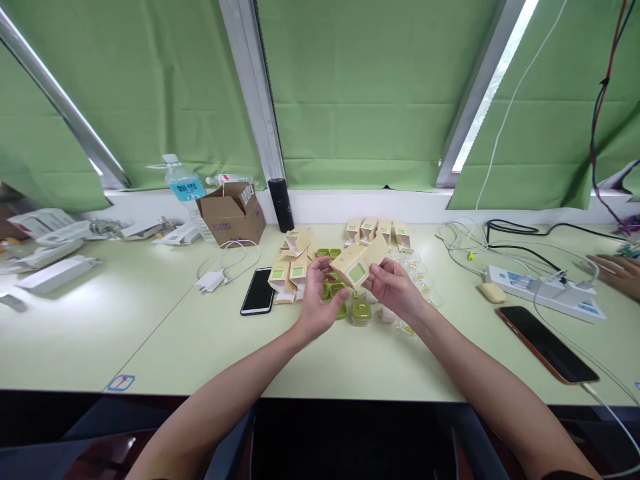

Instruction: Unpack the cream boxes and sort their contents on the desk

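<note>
A small kraft-coloured carton [356, 264] with a green square printed on its side is held tilted above the table, one end flap raised. My right hand [393, 285] pinches its right end between thumb and fingers. My left hand [320, 300] is at the carton's left end, thumb stretched apart and fingers loosely curved, seeming to touch its edge. Below are several green containers, partly hidden by my hands; one green-lidded container [361, 311] stands in front. Clear plastic pieces [423, 277] lie to the right. More cartons [289, 273] stand left, and another row [376, 231] behind.
A dark phone [257, 291] lies left of the cartons, beside a white charger [211, 281]. Behind are a brown cardboard box [233, 217], a water bottle [187, 190] and a black cylinder [281, 205]. A power strip [545, 293], cables, another phone [547, 343] and another person's hand [620, 272] are right.
</note>
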Demonstrator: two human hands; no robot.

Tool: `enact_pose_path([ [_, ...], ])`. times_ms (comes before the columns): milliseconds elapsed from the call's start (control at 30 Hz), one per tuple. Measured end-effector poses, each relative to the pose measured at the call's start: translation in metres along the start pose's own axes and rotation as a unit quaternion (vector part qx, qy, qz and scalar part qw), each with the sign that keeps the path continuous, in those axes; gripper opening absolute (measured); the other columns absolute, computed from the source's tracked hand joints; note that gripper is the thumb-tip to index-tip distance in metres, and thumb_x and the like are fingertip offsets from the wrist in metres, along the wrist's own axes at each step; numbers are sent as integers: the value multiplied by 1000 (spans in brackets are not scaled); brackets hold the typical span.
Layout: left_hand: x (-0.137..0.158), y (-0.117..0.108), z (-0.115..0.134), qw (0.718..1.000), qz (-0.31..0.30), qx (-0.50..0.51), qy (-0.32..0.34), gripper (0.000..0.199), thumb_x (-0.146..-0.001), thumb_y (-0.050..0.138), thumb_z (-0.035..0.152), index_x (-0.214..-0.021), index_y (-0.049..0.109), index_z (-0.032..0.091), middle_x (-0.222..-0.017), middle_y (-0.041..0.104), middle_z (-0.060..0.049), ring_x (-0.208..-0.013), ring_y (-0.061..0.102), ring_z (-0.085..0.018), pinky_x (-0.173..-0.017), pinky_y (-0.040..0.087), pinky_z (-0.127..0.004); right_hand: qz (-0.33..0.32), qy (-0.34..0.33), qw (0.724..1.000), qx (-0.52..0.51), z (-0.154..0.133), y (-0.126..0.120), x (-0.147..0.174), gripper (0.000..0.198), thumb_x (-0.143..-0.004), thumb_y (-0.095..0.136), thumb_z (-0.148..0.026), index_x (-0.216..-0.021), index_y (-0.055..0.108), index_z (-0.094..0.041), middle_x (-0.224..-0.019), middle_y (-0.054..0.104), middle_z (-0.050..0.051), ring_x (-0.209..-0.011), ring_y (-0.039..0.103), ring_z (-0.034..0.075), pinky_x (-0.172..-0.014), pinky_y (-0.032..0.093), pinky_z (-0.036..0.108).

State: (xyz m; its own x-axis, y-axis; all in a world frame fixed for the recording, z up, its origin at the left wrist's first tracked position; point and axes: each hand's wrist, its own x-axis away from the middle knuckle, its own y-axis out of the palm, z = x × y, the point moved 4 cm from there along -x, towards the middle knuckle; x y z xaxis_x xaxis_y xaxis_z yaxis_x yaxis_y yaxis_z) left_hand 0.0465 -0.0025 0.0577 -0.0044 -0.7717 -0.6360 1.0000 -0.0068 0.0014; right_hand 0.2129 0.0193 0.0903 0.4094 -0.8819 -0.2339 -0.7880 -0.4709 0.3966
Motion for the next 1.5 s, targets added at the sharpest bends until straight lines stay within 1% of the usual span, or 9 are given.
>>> enact_pose_path([
  [167, 3, 2, 0, 998, 26, -48, -27, 60, -88, 72, 51, -132, 40, 25, -125, 58, -12, -113, 59, -24, -95, 50, -40, 3, 0, 1000, 12, 9, 5, 2, 43, -76, 84, -43, -111, 66, -26, -113, 76, 6, -110, 71, 27, -97, 58, 48],
  [300, 2, -2, 1, 995, 46, -88, -10, 58, -91, 70, 45, -137, 42, 24, -130, 58, -13, -118, 58, -26, -98, 49, -42, 3, -5, 1000, 25, 13, 8, 4, 47, -76, 84, -45, -115, 65, -27, -118, 74, 7, -111, 71, 26, -97, 58, 48],
  [500, 4, 1, 6, 997, -26, -65, 38, 61, -98, 58, 44, -149, 31, 25, -135, 56, -15, -123, 57, -28, -101, 49, -46, 20, -6, 998, 51, 12, 9, 5, 49, -77, 83, -51, -114, 66, -25, -123, 73, 9, -113, 70, 28, -94, 59, 47],
  [733, 6, 5, 7, 998, -24, -50, 20, 55, -100, 55, 41, -144, 26, 26, -127, 55, -14, -116, 59, -26, -97, 51, -46, 71, -18, 994, 84, 17, -3, 1, 51, -71, 88, -51, -109, 67, -23, -113, 76, 8, -108, 71, 27, -90, 61, 43],
  [933, 2, 8, 0, 999, -38, -1, -31, 49, -96, 58, 45, -131, 29, 27, -121, 48, -10, -112, 58, -23, -93, 53, -41, 77, -21, 983, 165, 18, -10, -3, 49, -68, 89, -53, -101, 67, -24, -102, 76, 6, -88, 71, 22, -73, 60, 35],
  [1100, -2, 7, -5, 997, -30, 29, -66, 49, -87, 67, 33, -118, 30, 27, -113, 49, -6, -109, 59, -21, -88, 53, -36, 103, -52, 972, 207, 22, -11, -3, 49, -67, 88, -53, -100, 65, -25, -93, 73, 3, -81, 66, 19, -69, 58, 33],
  [1300, 4, 6, -6, 995, -54, 30, -75, 53, -83, 64, 24, -123, 30, 28, -119, 51, -8, -113, 59, -24, -84, 53, -36, 121, -48, 978, 164, 18, -12, -2, 45, -76, 79, -63, -92, 64, -24, -81, 68, 1, -66, 62, 16, -64, 58, 33],
  [1400, 6, 6, -1, 996, -71, 19, -42, 49, -88, 62, 33, -128, 36, 27, -121, 52, -9, -116, 57, -26, -90, 53, -41, 120, -35, 984, 131, 14, -11, -2, 46, -74, 81, -63, -91, 64, -24, -79, 68, 1, -68, 63, 16, -62, 56, 31],
  [1500, 6, 4, 3, 999, -47, -17, -13, 46, -95, 59, 44, -132, 40, 25, -128, 52, -12, -120, 55, -27, -98, 51, -44, 113, -13, 989, 99, 16, -8, -1, 47, -72, 84, -60, -91, 64, -23, -80, 70, 2, -70, 65, 16, -57, 52, 27],
])
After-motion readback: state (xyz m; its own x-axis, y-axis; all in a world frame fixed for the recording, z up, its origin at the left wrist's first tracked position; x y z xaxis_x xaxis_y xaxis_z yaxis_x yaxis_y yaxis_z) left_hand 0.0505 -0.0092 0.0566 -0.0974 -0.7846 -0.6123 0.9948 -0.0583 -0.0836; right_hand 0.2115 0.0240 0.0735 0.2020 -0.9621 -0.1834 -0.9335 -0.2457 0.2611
